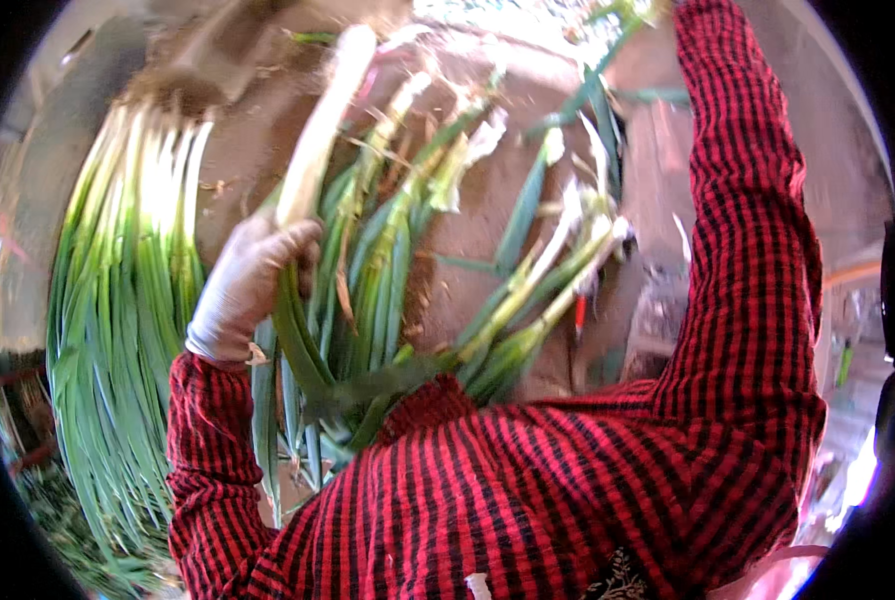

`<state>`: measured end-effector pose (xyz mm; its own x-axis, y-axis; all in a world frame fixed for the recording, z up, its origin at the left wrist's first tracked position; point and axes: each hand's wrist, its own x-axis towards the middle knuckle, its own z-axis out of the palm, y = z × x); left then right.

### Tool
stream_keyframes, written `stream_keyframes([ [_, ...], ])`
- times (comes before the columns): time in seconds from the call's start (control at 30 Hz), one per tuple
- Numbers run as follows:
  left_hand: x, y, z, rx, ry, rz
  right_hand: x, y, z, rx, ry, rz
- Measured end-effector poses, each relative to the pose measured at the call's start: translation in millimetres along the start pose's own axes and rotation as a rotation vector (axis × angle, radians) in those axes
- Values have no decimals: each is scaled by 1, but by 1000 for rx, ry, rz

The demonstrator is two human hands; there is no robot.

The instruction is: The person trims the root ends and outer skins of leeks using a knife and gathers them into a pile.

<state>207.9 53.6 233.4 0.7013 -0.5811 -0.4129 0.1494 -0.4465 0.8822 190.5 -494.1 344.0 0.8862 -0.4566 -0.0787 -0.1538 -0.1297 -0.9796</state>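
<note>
My left hand [256, 277], in a pale knit glove, is closed around one thick green onion [320, 135]. Its white shank points up and away from me, and its green leaves trail down across my front. Beneath and beside it lie several untrimmed green onions [387, 247] with dry, peeling outer leaves. My right arm reaches to the top edge of the view, and its hand is out of sight. Close to that sleeve's upper end is a blurred bit of green leaf [620, 37].
A neat row of clean green onions [125, 300] lies at left, white ends away from me. More onions with loose skins [537, 292] lie at right, near a small red-handled tool [580, 311]. Dry scraps litter the brown work surface [470, 217]. Leaf waste [65, 517] heaps at lower left.
</note>
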Motion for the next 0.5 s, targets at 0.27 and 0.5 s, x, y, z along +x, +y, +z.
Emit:
stream_keyframes([
  [0.27, 34, -2, 97, -37, -304, 31, -222, 278, 69, 433, 416, 191],
  [0.5, 83, -115, 218, -131, -725, -268, -371, 416, 154, -336, 455, 605],
])
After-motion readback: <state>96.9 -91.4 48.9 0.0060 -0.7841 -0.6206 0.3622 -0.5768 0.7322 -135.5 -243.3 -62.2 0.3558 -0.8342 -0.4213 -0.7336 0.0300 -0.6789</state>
